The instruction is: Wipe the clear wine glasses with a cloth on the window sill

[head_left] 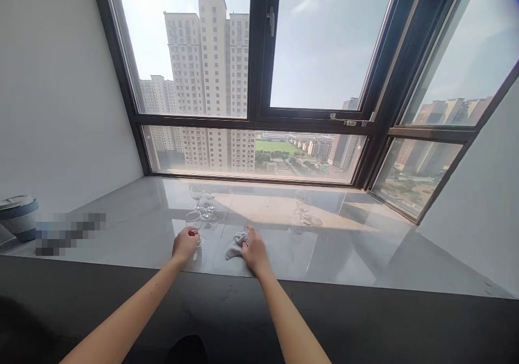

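Note:
My left hand point(186, 244) is closed around the lower part of a clear wine glass point(193, 219), which stands upright at the near side of the tiled window sill point(279, 256). To its right, my right hand point(254, 249) grips a crumpled grey cloth point(235, 246) that rests on the sill; the cloth and the glass are apart. Just behind the held glass, several more stemmed glasses point(206, 200) stand close together. Farther right, in the sunlit patch, is another clear glass point(301, 207); whether more than one stands there I cannot tell.
A blue and grey lidded container point(19, 218) sits at the far left of the sill, beside a blurred-out patch. Dark-framed windows point(259, 120) rise behind the sill. White walls point(52, 93) close it in on both sides. The sill's front edge point(324, 283) drops off towards me.

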`<action>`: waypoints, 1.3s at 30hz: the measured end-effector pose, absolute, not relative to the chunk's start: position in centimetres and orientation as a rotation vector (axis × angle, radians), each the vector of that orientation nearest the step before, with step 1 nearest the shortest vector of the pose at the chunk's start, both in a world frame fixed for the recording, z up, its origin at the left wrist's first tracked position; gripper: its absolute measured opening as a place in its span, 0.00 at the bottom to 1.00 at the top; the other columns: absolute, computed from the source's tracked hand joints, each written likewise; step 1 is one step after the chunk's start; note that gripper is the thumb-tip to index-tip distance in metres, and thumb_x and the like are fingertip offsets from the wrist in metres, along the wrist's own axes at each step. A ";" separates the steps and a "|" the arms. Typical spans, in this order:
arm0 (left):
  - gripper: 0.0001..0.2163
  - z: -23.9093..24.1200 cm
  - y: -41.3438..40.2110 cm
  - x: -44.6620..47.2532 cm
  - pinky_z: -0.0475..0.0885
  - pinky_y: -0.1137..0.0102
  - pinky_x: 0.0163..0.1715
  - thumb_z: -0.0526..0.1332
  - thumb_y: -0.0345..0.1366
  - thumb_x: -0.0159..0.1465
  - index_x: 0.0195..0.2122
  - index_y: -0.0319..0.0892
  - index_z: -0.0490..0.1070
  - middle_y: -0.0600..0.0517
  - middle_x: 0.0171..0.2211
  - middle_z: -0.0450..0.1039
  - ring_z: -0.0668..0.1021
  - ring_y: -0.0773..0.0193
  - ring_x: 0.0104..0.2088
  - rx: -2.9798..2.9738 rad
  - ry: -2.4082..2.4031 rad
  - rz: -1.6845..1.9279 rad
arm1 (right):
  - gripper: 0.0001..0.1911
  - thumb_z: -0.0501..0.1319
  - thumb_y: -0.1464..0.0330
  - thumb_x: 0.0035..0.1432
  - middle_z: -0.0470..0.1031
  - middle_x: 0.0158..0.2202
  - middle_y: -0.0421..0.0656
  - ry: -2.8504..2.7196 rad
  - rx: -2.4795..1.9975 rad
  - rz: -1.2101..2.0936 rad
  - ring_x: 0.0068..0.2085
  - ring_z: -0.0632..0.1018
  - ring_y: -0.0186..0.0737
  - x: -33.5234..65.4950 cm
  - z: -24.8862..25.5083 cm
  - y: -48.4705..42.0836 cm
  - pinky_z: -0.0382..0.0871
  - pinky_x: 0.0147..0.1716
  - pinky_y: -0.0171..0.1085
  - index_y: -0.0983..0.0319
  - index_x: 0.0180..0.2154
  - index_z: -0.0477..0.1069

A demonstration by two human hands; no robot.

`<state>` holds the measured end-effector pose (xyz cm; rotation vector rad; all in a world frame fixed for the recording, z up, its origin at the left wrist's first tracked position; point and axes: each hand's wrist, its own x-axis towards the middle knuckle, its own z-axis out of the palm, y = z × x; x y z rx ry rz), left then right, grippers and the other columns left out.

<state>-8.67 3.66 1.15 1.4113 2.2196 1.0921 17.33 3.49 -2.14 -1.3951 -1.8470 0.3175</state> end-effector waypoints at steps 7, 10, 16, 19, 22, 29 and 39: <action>0.10 0.2 1.0 -3.9 0.66 0.72 0.35 0.58 0.36 0.58 0.41 0.43 0.73 0.51 0.34 0.77 0.77 0.65 0.34 1.605 2.015 1.065 | 0.27 0.56 0.73 0.55 0.73 0.43 0.48 -1.823 -1.445 0.285 0.45 0.74 0.46 17.2 -2.2 3.5 0.64 0.44 0.40 0.61 0.57 0.58; 0.11 -0.1 0.6 -2.7 0.67 0.72 0.37 0.58 0.36 0.59 0.42 0.43 0.73 0.50 0.37 0.77 0.76 0.64 0.36 1.678 2.046 1.026 | 0.27 0.56 0.74 0.53 0.72 0.45 0.49 -1.791 -1.452 0.236 0.47 0.72 0.48 17.1 -2.2 3.5 0.64 0.47 0.42 0.61 0.56 0.59; 0.12 -0.3 -0.5 -2.5 0.66 0.68 0.37 0.56 0.42 0.60 0.39 0.42 0.72 0.47 0.37 0.73 0.74 0.57 0.43 1.998 2.268 0.903 | 0.26 0.59 0.70 0.51 0.68 0.50 0.50 -1.765 -1.416 0.100 0.53 0.66 0.52 17.1 -1.7 3.1 0.61 0.52 0.47 0.59 0.53 0.62; 0.10 -0.3 -0.9 -2.4 0.65 0.68 0.34 0.54 0.41 0.62 0.35 0.42 0.71 0.47 0.35 0.72 0.74 0.57 0.41 2.045 2.308 0.823 | 0.25 0.60 0.66 0.52 0.68 0.50 0.50 -1.746 -1.470 0.028 0.53 0.66 0.54 17.0 -1.2 2.5 0.60 0.51 0.48 0.59 0.53 0.63; 0.09 -0.3 -1.0 -2.0 0.64 0.68 0.34 0.54 0.40 0.62 0.35 0.43 0.71 0.47 0.35 0.72 0.74 0.57 0.40 2.037 2.362 0.819 | 0.26 0.61 0.62 0.52 0.67 0.50 0.52 -1.708 -1.564 -0.070 0.53 0.65 0.56 16.7 -0.9 2.0 0.59 0.51 0.50 0.60 0.53 0.62; 0.09 0.0 -1.4 -1.6 0.64 0.67 0.38 0.53 0.38 0.63 0.35 0.42 0.70 0.46 0.34 0.73 0.74 0.58 0.39 2.037 2.355 0.789 | 0.27 0.58 0.68 0.55 0.71 0.46 0.54 -1.731 -1.717 0.051 0.48 0.70 0.54 16.7 -1.6 1.9 0.64 0.40 0.45 0.61 0.57 0.58; 0.12 -0.3 -1.4 -1.6 0.65 0.67 0.43 0.53 0.35 0.62 0.44 0.42 0.72 0.46 0.42 0.75 0.75 0.59 0.43 2.056 2.231 0.828 | 0.27 0.52 0.72 0.57 0.66 0.51 0.52 -1.559 -1.151 0.034 0.52 0.69 0.47 15.3 4.8 2.9 0.66 0.47 0.43 0.61 0.59 0.53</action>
